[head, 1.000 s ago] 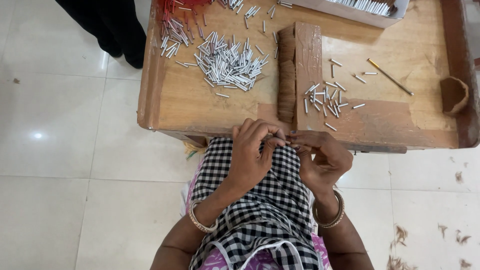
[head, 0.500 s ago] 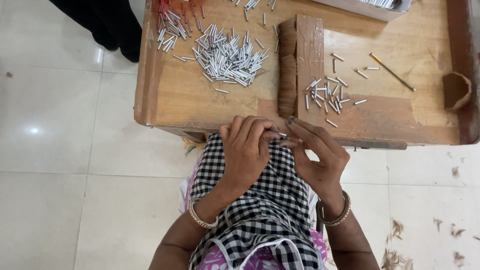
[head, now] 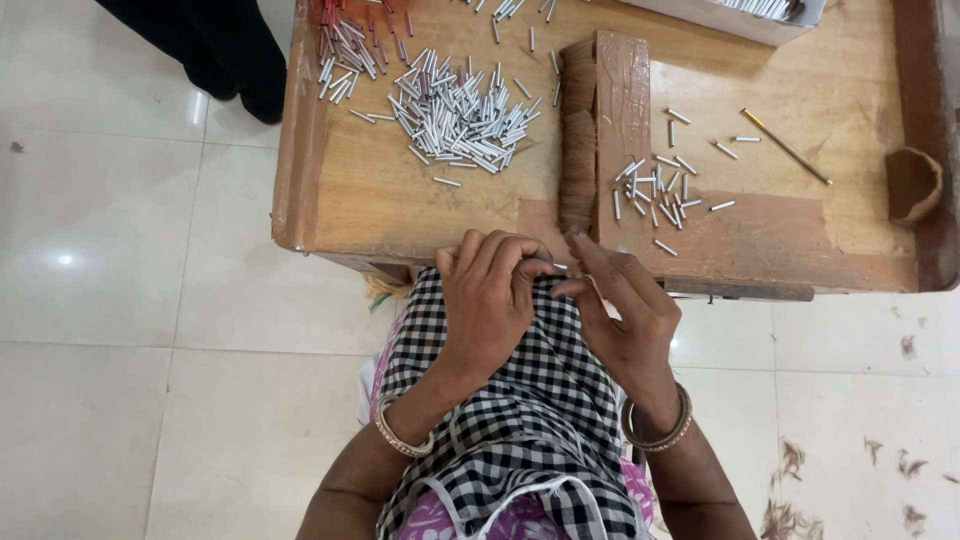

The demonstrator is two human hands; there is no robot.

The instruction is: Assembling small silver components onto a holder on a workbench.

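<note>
My left hand (head: 490, 295) and my right hand (head: 625, 310) meet over my checked lap cloth (head: 520, 420), just below the front edge of a low wooden table (head: 400, 210). Their fingertips pinch a small thin silver tube (head: 560, 268) between them. A big heap of short silver tubes (head: 460, 110) lies on the table's left half. A smaller scatter of tubes (head: 660, 190) lies right of an upright wooden block (head: 620, 110) with a bundle of brown fibre (head: 577, 140) against it.
A thin long stick (head: 785, 145) and a small brown cup (head: 912, 185) sit at the table's right. A white tray (head: 740, 15) stands at the back. A person's dark clothing (head: 200, 45) is at top left. Brown fibre scraps (head: 790, 480) litter the tiled floor.
My hands have drawn slightly apart; the right hand's fingers have spread and the left hand has curled over the small tube. The view has shifted a little.
</note>
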